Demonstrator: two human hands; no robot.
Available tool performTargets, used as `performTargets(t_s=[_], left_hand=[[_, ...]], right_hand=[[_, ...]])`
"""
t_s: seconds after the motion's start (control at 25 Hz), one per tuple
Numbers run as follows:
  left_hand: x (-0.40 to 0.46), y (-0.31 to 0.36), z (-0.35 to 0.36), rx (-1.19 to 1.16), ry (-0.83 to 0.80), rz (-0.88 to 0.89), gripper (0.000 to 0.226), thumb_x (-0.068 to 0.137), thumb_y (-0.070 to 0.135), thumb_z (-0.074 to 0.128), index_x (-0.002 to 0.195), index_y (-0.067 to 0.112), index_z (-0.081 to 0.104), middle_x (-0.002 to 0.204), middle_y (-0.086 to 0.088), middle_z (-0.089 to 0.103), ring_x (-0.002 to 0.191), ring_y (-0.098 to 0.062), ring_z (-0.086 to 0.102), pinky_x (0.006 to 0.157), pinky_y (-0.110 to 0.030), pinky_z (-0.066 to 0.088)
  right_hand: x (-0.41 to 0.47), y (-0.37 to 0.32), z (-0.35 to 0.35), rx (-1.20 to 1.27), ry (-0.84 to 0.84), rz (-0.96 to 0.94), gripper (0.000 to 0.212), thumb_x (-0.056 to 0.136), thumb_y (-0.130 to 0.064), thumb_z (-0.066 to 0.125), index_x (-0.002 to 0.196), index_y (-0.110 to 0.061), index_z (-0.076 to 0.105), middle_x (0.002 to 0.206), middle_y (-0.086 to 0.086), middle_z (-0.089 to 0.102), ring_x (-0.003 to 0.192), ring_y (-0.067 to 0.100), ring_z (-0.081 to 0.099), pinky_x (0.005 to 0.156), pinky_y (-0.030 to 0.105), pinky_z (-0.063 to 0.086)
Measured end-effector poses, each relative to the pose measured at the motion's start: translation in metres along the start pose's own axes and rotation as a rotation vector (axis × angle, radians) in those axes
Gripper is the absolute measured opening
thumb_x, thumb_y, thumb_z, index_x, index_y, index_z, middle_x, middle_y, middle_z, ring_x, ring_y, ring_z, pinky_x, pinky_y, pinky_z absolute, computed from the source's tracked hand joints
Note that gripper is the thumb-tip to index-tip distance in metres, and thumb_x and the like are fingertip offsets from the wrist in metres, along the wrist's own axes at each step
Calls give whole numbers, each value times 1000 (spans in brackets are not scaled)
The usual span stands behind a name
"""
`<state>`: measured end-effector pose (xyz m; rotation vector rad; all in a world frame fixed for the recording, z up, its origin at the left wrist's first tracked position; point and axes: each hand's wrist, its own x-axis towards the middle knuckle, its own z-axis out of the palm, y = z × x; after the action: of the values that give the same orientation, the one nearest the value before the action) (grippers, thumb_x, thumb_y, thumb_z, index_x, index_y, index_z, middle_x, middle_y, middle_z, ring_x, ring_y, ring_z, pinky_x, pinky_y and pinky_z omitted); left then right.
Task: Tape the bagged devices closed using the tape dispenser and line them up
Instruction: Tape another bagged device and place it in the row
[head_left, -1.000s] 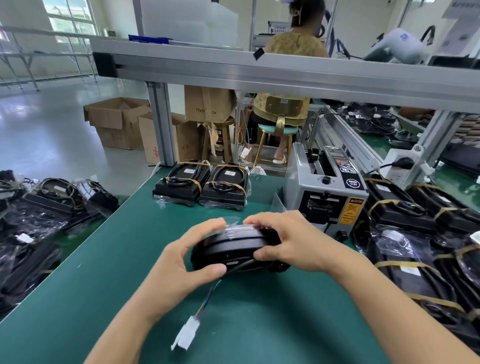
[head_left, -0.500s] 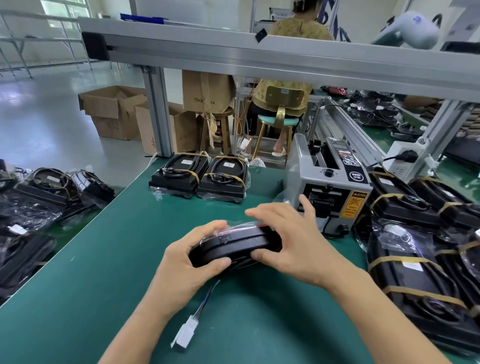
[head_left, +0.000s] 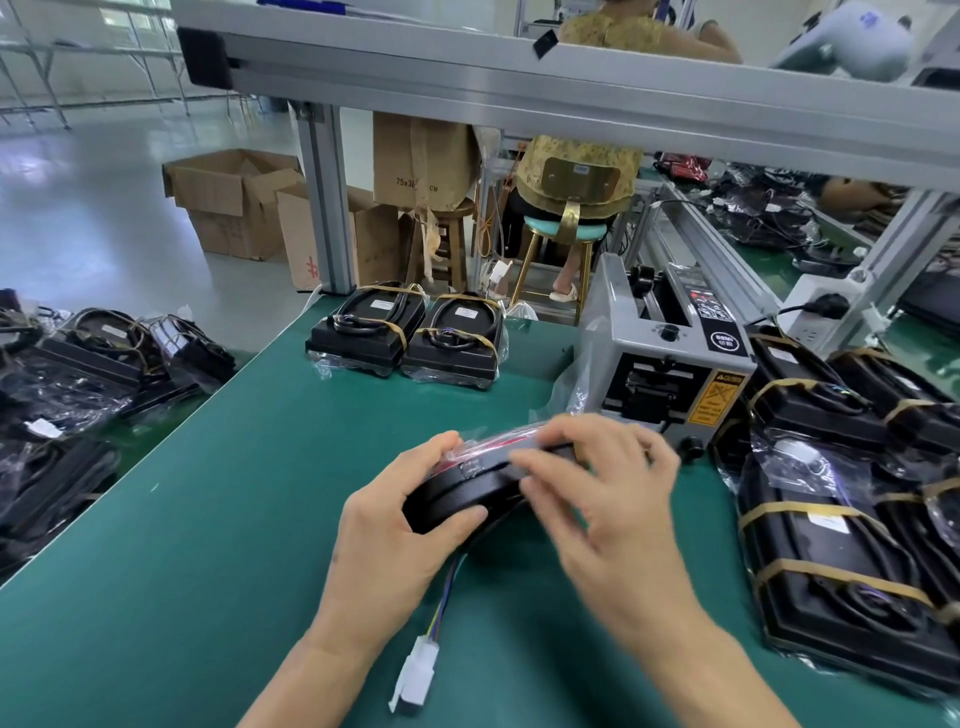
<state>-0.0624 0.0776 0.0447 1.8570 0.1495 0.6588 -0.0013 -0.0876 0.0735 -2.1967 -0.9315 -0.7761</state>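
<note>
A black bagged device (head_left: 470, 486) stands on edge in the middle of the green mat (head_left: 234, 519), its clear bag bunched on top. My left hand (head_left: 400, 525) grips its left end, thumb on the front face. My right hand (head_left: 597, 483), blurred, lies over its right end and top with fingers spread. A wire with a white connector (head_left: 415, 680) trails from the device toward me. The grey tape dispenser (head_left: 670, 364) stands just behind my right hand. Two taped bagged devices (head_left: 410, 332) sit side by side at the mat's far edge.
Several taped devices (head_left: 852, 525) are piled to the right of the dispenser. Loose bagged devices (head_left: 78, 374) lie on the left bench. An aluminium frame beam (head_left: 571, 88) crosses overhead. Cardboard boxes (head_left: 234, 202) and a seated person (head_left: 587, 161) are beyond the bench.
My right hand has slid along the top of the device and its fingers have spread. The device has tilted more upright. My view has moved a little closer.
</note>
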Motion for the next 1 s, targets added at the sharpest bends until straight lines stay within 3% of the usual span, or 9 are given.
performTargets(t_s=[0.16, 0.36, 0.6, 0.88, 0.92, 1.0], left_hand=[[-5, 4, 4, 16, 29, 9, 58, 66, 1, 81, 114, 29, 64, 105, 23, 68, 99, 9, 60, 85, -4, 41], [-8, 8, 2, 80, 16, 63, 55, 68, -5, 74, 112, 27, 67, 106, 16, 69, 101, -1, 62, 89, -18, 47], [-7, 7, 2, 64, 37, 44, 58, 64, 9, 85, 110, 38, 63, 105, 25, 67, 100, 4, 61, 89, -9, 43], [-5, 5, 0, 36, 13, 39, 57, 62, 6, 84, 107, 36, 65, 103, 26, 67, 98, 4, 63, 84, -6, 43], [-5, 4, 0, 29, 24, 32, 58, 61, 5, 84, 106, 36, 66, 103, 28, 66, 97, 8, 62, 83, -2, 41], [-5, 2, 1, 34, 56, 26, 58, 60, 4, 85, 106, 33, 67, 103, 33, 64, 94, 15, 59, 83, 3, 36]], right_hand=[[0, -22, 15, -98, -16, -85, 15, 88, -24, 62, 97, -29, 73, 100, -7, 62, 100, 17, 58, 93, 37, 26], [0, -34, 22, -127, -31, -175, 17, 90, -23, 56, 95, -27, 72, 94, -7, 60, 98, 15, 55, 90, 39, 30], [0, -18, 15, -129, 17, -73, 16, 89, -19, 57, 92, -26, 72, 91, -8, 58, 93, 15, 58, 91, 33, 24], [3, -18, 19, -149, -85, -243, 20, 85, -19, 63, 96, -34, 71, 94, -8, 58, 97, 12, 54, 91, 36, 26], [1, -16, 18, -61, -93, -194, 18, 87, -22, 62, 98, -35, 70, 96, -11, 57, 99, 8, 53, 92, 33, 26], [0, -5, 10, 207, -12, 91, 13, 89, -28, 61, 96, -35, 69, 96, -17, 60, 99, 1, 55, 91, 24, 32]])
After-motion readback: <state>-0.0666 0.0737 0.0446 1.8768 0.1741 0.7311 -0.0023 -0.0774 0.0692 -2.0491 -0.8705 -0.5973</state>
